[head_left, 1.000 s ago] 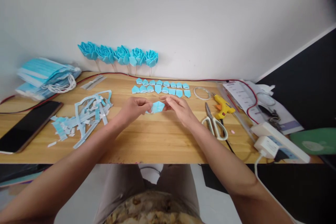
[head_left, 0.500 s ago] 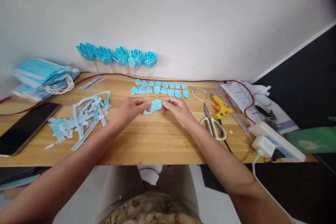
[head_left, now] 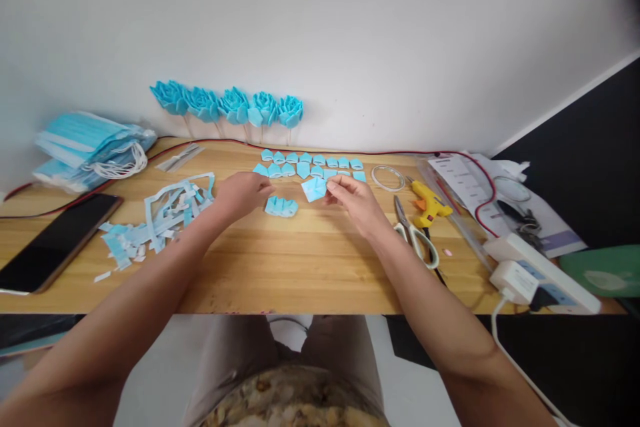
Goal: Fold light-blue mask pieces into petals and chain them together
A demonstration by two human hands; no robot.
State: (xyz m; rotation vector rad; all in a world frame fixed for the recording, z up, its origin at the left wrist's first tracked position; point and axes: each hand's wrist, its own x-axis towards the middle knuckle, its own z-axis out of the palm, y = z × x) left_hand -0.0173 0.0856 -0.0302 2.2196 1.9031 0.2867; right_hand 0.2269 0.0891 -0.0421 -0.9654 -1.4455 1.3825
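Note:
My right hand (head_left: pixel 354 202) pinches a small folded blue piece (head_left: pixel 315 189) just above the wooden table (head_left: pixel 310 267). My left hand (head_left: pixel 241 193) hovers with curled fingers by the left end of two rows of folded blue petals (head_left: pixel 309 165); I cannot make out anything in it. A small stack of blue pieces (head_left: pixel 281 207) lies on the table between my hands.
Several blue flowers (head_left: pixel 230 105) lean on the wall. Cut blue strips (head_left: pixel 159 217), a phone (head_left: pixel 53 240) and a pile of face masks (head_left: pixel 90 147) sit left. Scissors (head_left: pixel 415 233), a yellow glue gun (head_left: pixel 429 203), a wire coil (head_left: pixel 389 177), papers and a power strip (head_left: pixel 540 267) lie right.
My hands have come apart. The right one carried a blue piece up toward the rows, a small stack now lies on the table, and the left hand moved left and back.

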